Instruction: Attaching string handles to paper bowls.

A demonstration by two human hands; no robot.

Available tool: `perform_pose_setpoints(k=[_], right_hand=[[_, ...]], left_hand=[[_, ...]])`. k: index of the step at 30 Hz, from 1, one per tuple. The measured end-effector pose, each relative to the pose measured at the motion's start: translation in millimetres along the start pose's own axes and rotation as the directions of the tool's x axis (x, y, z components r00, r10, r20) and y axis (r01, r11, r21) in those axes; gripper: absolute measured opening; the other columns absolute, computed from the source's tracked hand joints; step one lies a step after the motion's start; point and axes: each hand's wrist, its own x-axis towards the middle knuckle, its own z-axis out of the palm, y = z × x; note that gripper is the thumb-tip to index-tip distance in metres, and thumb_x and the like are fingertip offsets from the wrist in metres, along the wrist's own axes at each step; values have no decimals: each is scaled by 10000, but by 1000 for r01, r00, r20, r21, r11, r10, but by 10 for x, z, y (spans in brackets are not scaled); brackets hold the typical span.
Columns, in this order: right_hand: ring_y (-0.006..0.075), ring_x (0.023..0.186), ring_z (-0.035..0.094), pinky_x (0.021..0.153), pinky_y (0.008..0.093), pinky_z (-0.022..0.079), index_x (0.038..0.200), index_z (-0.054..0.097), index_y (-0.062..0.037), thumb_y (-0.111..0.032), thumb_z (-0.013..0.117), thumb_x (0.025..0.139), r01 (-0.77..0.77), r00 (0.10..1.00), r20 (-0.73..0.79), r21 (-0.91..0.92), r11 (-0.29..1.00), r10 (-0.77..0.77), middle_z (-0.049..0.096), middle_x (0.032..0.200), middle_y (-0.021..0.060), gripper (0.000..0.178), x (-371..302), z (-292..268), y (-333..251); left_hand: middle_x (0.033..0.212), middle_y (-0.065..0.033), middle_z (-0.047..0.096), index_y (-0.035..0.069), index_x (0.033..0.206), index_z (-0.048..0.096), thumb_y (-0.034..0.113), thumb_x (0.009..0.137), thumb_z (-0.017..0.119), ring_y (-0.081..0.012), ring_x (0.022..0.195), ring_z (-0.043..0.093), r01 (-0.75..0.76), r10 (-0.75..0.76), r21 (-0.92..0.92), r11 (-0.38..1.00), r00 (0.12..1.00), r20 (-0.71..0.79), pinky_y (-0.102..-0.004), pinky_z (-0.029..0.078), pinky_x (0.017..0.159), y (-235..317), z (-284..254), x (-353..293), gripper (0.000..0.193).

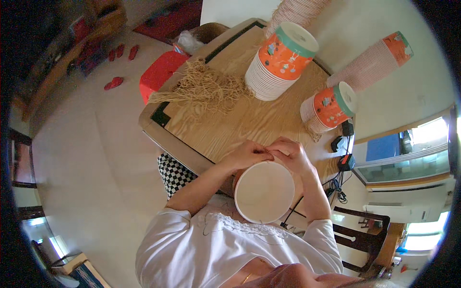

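Note:
A round white paper tub (265, 193) rests against my lap at the table's near edge, its wide open mouth turned up toward me. At its far rim my left hand (250, 154) and my right hand (291, 154) meet with bent, pinched fingertips. Whatever lies between the fingers is too small to make out, though a thin strand may run there. Farther off on the table spreads a loose heap of tan twine (207, 89). Beyond it to the right stands a tall stack of nested paper tubs (283, 60), upside down, the top one orange and green.
A shorter tub stack (329, 106) stands at the table's right, and another long stack (374, 65) leans behind it. Black adapters and cables (345, 162) lie along the right edge. A red stool (162, 74) stands left of the table, a dark wooden chair (360, 237) at the lower right.

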Motion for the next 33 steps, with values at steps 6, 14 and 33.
perform_pose_setpoints(k=[6, 14, 33], right_hand=[[213, 767, 597, 679, 299, 478, 881, 616, -9, -5, 622, 765, 49, 996, -69, -108, 993, -57, 600, 810, 95, 116, 41, -68, -189], [178, 672, 521, 622, 303, 435, 803, 557, 16, -102, 558, 846, -218, 975, -27, -1, 976, 218, 545, 717, 86, 126, 24, -46, -86], [159, 869, 557, 783, 273, 454, 1048, 599, -7, -9, 599, 808, -140, 986, 125, 311, 940, 106, 574, 881, 70, 240, -17, -57, 92]], left_hand=[[735, -63, 661, 36, 864, 686, 308, 788, 645, -119, 652, 596, -42, 41, -6, 999, 999, -21, -282, 484, 613, 14, 9, -49, 285], [737, -79, 657, 1, 858, 673, 263, 772, 651, -117, 685, 595, 33, -30, 59, 998, 998, -59, -270, 467, 628, 151, 9, -80, 277], [779, -53, 651, -8, 898, 668, 216, 816, 622, -91, 707, 578, -58, 54, -79, 995, 997, -52, -241, 460, 628, -48, 78, 2, 243]])
